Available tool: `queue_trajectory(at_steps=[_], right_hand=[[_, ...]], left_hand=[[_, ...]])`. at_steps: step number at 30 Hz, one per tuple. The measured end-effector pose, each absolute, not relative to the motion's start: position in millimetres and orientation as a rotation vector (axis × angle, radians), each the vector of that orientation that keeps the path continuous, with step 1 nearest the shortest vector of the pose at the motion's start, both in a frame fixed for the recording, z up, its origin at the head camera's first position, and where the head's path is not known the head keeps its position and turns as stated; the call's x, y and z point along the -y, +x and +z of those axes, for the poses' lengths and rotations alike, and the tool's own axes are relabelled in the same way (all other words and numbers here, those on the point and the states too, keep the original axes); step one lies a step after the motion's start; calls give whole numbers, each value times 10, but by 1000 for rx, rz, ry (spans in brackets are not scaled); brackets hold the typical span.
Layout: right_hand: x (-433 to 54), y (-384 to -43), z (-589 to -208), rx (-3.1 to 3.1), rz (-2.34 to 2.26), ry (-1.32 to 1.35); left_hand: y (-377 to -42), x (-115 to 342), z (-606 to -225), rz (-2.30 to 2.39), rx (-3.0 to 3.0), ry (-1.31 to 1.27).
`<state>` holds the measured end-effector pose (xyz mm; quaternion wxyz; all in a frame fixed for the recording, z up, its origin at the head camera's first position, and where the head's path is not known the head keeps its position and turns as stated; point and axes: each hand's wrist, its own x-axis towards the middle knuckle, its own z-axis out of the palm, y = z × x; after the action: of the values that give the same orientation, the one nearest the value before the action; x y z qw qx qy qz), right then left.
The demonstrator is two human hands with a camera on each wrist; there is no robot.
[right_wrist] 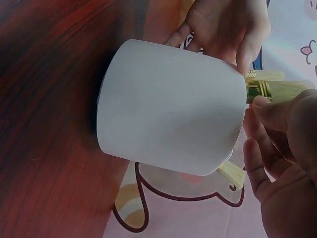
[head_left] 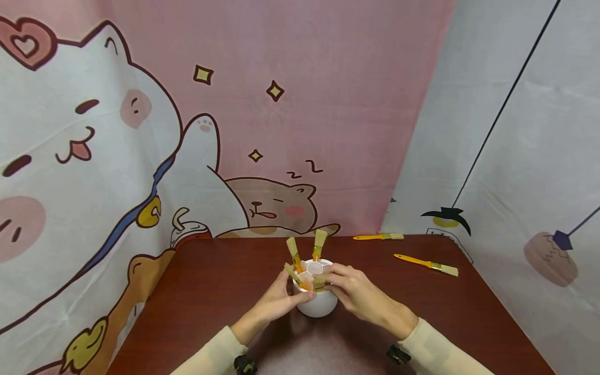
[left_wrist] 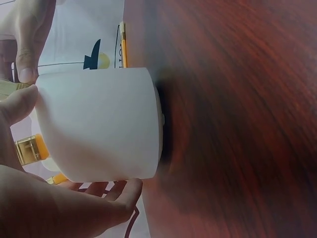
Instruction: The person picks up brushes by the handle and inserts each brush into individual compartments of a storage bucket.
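Note:
A white round holder [head_left: 317, 307] with a compartmented top stands on the table. My left hand [head_left: 274, 301] grips its left side, the thumb at the front rim and the fingers round the far side. Over the front of the holder, my right hand [head_left: 358, 292] pinches a paintbrush [right_wrist: 287, 91] near its metal band, bristles up; its handle is hidden inside the holder. Other paintbrushes stand bristles up in the compartments: one at the back [head_left: 320, 244], one at the back left [head_left: 293, 249], and one leaning left [head_left: 291, 272] by my left fingers.
Two paintbrushes with yellow handles lie on the dark red-brown table [head_left: 225, 291]: one at the back edge [head_left: 378, 237], another [head_left: 426, 264] farther right. A cartoon-printed cloth [head_left: 328, 104] hangs behind the table and along both sides.

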<state>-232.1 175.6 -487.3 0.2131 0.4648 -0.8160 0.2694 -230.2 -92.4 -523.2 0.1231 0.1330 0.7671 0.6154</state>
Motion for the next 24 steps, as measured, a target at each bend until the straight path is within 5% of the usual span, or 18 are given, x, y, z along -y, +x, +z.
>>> queue_trajectory(at_steps=[24], right_hand=[[-1833,-2206,-4883,2293,793,1179]], left_hand=[[-2284,973,-5219,1804,-2238,362]])
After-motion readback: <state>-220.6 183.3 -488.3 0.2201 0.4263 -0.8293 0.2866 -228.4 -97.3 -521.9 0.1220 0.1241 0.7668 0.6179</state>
